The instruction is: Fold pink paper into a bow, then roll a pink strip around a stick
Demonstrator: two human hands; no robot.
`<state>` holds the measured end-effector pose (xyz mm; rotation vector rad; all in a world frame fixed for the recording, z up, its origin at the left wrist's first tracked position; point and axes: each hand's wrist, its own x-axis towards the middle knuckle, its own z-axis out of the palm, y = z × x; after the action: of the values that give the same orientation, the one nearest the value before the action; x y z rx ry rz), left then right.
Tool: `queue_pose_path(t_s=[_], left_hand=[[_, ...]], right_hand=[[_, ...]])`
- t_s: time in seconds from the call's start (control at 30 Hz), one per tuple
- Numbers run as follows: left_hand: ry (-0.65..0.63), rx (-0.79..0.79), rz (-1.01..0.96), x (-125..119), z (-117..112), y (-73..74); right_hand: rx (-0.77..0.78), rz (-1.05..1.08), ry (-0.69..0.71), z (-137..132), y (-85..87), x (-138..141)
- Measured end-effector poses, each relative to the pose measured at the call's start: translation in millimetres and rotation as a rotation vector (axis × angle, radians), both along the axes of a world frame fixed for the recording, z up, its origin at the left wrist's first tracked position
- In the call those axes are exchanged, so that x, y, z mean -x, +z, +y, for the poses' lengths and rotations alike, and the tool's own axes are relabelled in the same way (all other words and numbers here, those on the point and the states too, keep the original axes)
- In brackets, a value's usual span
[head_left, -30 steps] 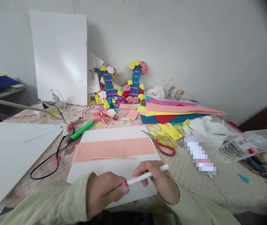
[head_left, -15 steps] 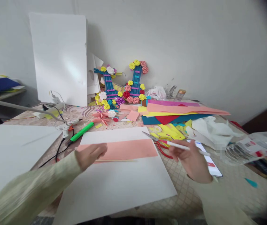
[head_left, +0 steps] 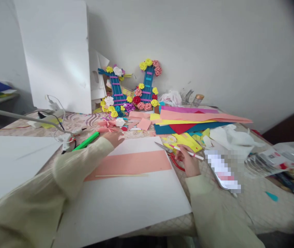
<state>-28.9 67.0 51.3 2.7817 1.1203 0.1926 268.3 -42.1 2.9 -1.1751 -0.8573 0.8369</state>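
Nearest on the table (head_left: 252,206) lies a large white sheet (head_left: 126,206). A pink strip (head_left: 133,163) lies flat across the sheet's far half, with a thin stick (head_left: 121,175) along the strip's near edge.

Just right of the strip, beyond the sheet's right edge, the right hand (head_left: 188,163) is closed around a white pen (head_left: 189,153). The pen is held nearly level, with one end pointing left and far. This hand rests over the red handles of the scissors (head_left: 174,161) (blades pointing far and left, towards the sheet's far right corner). A phone (head_left: 221,168) lies near this hand, on its right.

Farther off, the left hand (head_left: 114,137) is stretched over the far left part of the sheet, with its fingertips at a pink paper flower (head_left: 107,124). Whether this hand grips anything cannot be told. A green marker (head_left: 86,141) lies just left of it.

Farthest, on the right, lies a stack of coloured paper (head_left: 188,120).
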Motion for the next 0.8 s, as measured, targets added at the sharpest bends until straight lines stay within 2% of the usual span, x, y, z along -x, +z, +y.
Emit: queue_pose_path(t_s=[0.07,0.13,0.17,0.2,0.27,0.33,0.4,0.53,0.67,0.73,0.8], left_hand=[[0.006,0.051,0.011,7,-28,-6.8],[-0.072,0.114,0.005,17,-60,-15.1],[-0.154,0.116,-0.032,22,-75,-19.8],[-0.183,0.079,-0.068,28,-88,-24.9],[-0.157,0.043,-0.089,39,-106,-34.8],[-0.13,0.033,-0.106,49,-115,-42.1],[-0.12,0.012,-0.129,56,-118,-44.0],[-0.081,-0.051,-0.167,61,-127,-28.0],[-0.042,-0.089,-0.193,44,-138,-6.8],[-0.041,-0.126,-0.194,29,-139,-6.1],[-0.057,-0.16,-0.212,13,-137,-12.8]], right_hand=[[0.033,-0.062,0.049,-5,-2.2,2],[0.053,-0.195,0.12,-13,-4.9,4],[0.057,-0.293,0.167,-18,-6.1,5],[0.053,-0.398,0.221,-24,-7.2,6],[0.021,-0.602,0.367,-34,-8.1,7],[-0.032,-0.763,0.508,-43,-7.5,9],[-0.075,-0.853,0.566,-48,-6.1,11],[-0.075,-0.891,0.553,-54,-1.0,23],[-0.087,-0.782,0.527,-57,8.0,36],[-0.096,-0.732,0.536,-57,10.8,39],[-0.094,-0.699,0.527,-56,9.8,38]])
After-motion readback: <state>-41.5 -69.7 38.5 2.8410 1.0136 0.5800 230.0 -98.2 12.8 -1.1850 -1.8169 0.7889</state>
